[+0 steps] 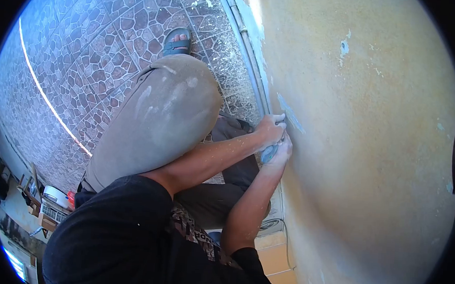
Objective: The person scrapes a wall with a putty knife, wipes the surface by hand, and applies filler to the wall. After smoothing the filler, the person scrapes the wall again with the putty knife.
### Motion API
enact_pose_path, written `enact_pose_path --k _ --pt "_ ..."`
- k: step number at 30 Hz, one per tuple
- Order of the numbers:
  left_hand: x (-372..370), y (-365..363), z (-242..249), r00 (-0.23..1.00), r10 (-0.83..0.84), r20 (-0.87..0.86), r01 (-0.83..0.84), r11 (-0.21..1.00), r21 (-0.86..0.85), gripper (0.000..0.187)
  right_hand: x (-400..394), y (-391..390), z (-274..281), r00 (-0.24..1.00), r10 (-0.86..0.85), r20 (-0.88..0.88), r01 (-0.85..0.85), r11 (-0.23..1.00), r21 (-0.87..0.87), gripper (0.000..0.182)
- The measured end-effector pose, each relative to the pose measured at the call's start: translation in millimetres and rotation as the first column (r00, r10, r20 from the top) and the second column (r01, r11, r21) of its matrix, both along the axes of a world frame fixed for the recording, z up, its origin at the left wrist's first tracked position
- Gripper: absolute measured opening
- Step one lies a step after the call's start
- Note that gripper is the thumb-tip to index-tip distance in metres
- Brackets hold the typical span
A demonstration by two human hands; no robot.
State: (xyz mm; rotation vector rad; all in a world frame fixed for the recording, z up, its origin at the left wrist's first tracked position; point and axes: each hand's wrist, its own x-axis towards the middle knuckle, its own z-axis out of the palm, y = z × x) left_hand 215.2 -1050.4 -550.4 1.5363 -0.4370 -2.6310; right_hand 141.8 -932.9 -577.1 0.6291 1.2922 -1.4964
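Observation:
Both of my hands are together low against the yellowish wall (372, 124), coated in pale dust. My right hand (284, 151) is closed round a blue-handled tool (269, 154); the rounded handle end sticks out below the fingers. My left hand (270, 130) is closed just ahead of it, pressed against the right hand and apparently gripping the same tool. The tool's working end is hidden by the fingers. Right beside the hands, a bare bluish scraped streak (290, 113) shows on the wall.
A grey pipe (248, 45) runs along the wall's foot. White flakes and dust lie on the stone-patterned tiles (108, 53). My bent knee (184, 88) and sandalled foot (177, 42) are left of the hands. A thin cable (286, 243) hangs behind. Boxes (48, 217) stand at the far left.

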Motion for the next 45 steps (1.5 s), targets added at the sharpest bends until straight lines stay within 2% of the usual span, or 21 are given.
enact_pose_path --k 4,10,12,16,18,20,22,24,28,30,31,34,35,36,37,38,39,41,42,44,45 --pt "5.0 -7.0 25.4 0.995 -0.073 -0.074 0.073 0.997 -0.006 0.042 0.6 6.8 23.5 0.998 0.055 -0.012 -0.056 0.995 -0.081 0.023" --pt "0.2 -2.9 -14.1 0.997 -0.064 0.036 0.068 0.990 -0.123 0.041 11.3 -32.3 2.7 0.982 0.132 -0.137 -0.080 0.940 0.330 0.030" --pt "5.8 -1.8 11.8 0.998 0.022 -0.067 -0.020 0.999 0.032 0.041 4.6 -8.8 22.6 0.993 0.070 0.099 -0.043 0.965 -0.257 0.022" --pt "-1.0 -9.2 18.4 0.996 -0.082 -0.020 0.081 0.996 -0.042 0.040 -4.1 16.2 -2.9 0.992 0.119 -0.034 -0.123 0.982 -0.146 0.026" --pt "-0.6 11.6 -13.1 0.990 -0.141 -0.002 0.138 0.972 -0.190 0.042 -1.5 19.0 -10.8 0.848 0.468 -0.248 -0.408 0.876 0.258 0.032" --pt "0.6 1.5 -21.9 0.999 -0.032 -0.004 0.031 0.999 -0.044 0.043 -20.5 39.7 -62.5 0.968 -0.019 0.250 0.076 0.973 -0.220 0.035" --pt "-0.3 18.5 3.8 1.000 0.003 0.017 -0.003 0.999 -0.041 0.044 -11.9 33.4 -3.1 0.995 0.065 0.081 -0.058 0.994 -0.090 0.035" --pt "2.7 13.3 53.4 0.996 0.053 -0.065 -0.055 0.998 -0.041 0.045 10.8 0.6 83.4 0.840 0.414 -0.350 -0.265 0.877 0.401 0.035" --pt "6.3 8.8 97.2 0.992 0.055 -0.116 -0.050 0.998 0.045 0.046 29.0 -18.6 146.0 0.640 0.611 -0.465 -0.342 0.769 0.540 0.037" --pt "1.3 19.0 63.9 0.999 -0.039 0.007 0.039 0.958 -0.285 0.044 6.9 -1.0 108.5 0.643 0.667 -0.375 -0.462 0.729 0.506 0.036" --pt "-4.8 24.3 28.7 0.999 -0.032 0.036 0.040 0.970 -0.242 0.043 20.7 -7.7 86.3 0.818 0.363 -0.446 -0.274 0.928 0.252 0.035" --pt "-10.6 -1.2 -0.4 0.997 -0.008 0.077 0.015 0.996 -0.086 0.044 4.6 -44.0 39.4 0.979 0.144 -0.147 -0.110 0.970 0.215 0.034" --pt "-5.8 -10.6 19.9 0.996 -0.007 0.092 0.016 0.995 -0.101 0.044 -21.1 5.6 6.3 0.996 0.083 -0.027 -0.086 0.984 -0.154 0.031" --pt "0.2 6.2 42.5 0.995 -0.025 0.101 0.032 0.997 -0.071 0.044 -11.7 25.5 40.8 0.998 0.069 -0.015 -0.070 0.990 -0.125 0.031" --pt "1.5 13.4 58.4 0.999 0.039 0.038 -0.034 0.990 -0.137 0.045 -6.0 16.0 82.2 0.725 0.528 -0.443 -0.476 0.848 0.233 0.029" --pt "1.2 6.1 64.8 0.995 0.099 -0.032 -0.103 0.971 -0.217 0.046 -2.5 -5.1 102.1 0.120 0.825 -0.552 -0.538 0.521 0.663 0.026" --pt "1.8 -2.2 77.2 0.995 0.094 -0.023 -0.096 0.972 -0.213 0.046 3.9 -14.6 111.1 0.129 0.827 -0.547 -0.541 0.521 0.660 0.026" --pt "4.0 -14.7 98.0 0.983 0.176 -0.049 -0.173 0.983 0.063 0.046 18.7 -21.9 121.0 0.737 0.508 -0.446 -0.284 0.832 0.477 0.026" --pt "2.6 -15.4 88.6 0.984 0.171 -0.051 -0.168 0.984 0.063 0.046 11.9 -16.3 105.9 0.739 0.504 -0.447 -0.279 0.833 0.478 0.026" --pt "1.6 -16.8 57.2 0.996 0.091 0.013 -0.091 0.995 0.031 0.045 -6.5 -2.2 56.1 0.982 0.154 0.111 -0.078 0.861 -0.502 0.028" --pt "2.8 -21.3 45.8 0.996 0.085 0.022 -0.086 0.996 0.038 0.043 0.9 -17.7 39.4 0.974 0.188 0.127 -0.061 0.756 -0.652 0.030"
